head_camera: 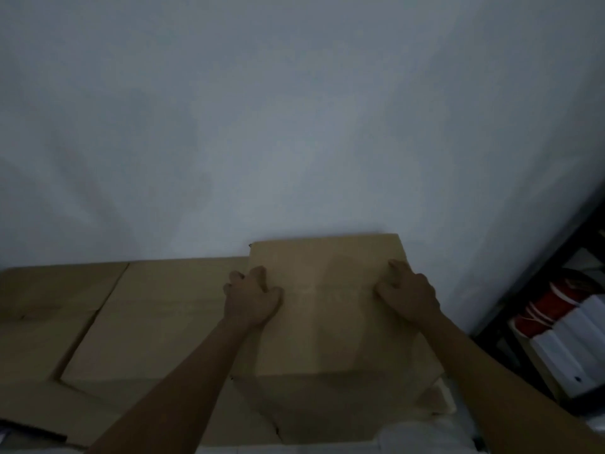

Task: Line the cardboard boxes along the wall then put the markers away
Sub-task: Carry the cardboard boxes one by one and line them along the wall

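Both hands grip the top of a closed cardboard box against the white wall: left hand and right hand curl over opposite edges. Lower boxes line its left; a dark shelf holding white binders stands right.

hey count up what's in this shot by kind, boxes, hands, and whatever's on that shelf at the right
Cardboard boxes: 3, the held box, the middle box, the left box
Hands: 2, left hand, right hand
White binders: 3 or so, blurred
Red item: 1
Total: about 9
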